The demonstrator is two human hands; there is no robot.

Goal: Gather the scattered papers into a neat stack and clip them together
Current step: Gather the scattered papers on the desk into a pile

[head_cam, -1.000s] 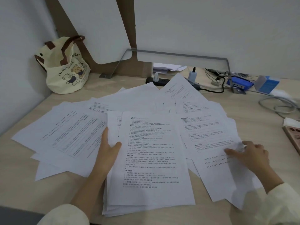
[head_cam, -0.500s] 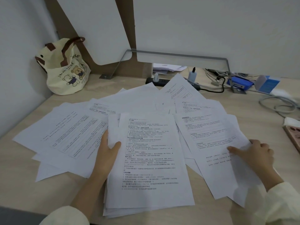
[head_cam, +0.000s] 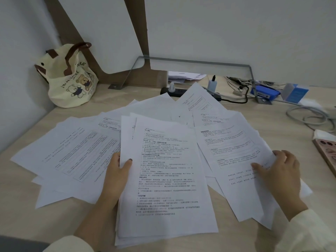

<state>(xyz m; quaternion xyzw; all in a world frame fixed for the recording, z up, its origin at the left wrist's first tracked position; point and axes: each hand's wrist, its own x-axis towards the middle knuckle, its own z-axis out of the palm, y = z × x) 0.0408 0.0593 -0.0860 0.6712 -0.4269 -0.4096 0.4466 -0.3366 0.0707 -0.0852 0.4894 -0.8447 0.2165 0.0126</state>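
Many white printed papers lie fanned over the wooden desk (head_cam: 21, 206). A loose stack of papers (head_cam: 165, 179) sits in the middle front. My left hand (head_cam: 116, 177) grips its left edge, thumb on top of the top sheet. To the right lies a printed sheet (head_cam: 234, 155) with boxed text. My right hand (head_cam: 278, 171) pinches its right edge, thumb on top and fingers curled around the edge. More scattered papers (head_cam: 72, 151) spread out to the left and toward the back. No clip shows in view.
A cream bear-print tote bag (head_cam: 71, 82) stands in the back left corner. A black power strip (head_cam: 172, 90), cables (head_cam: 307, 117) and a blue box (head_cam: 263, 92) line the back right. A brown tray-like object (head_cam: 327, 153) lies at the right edge.
My right hand has slid rightward along the right sheet to its edge and closed on it. My left hand keeps its hold on the stack.
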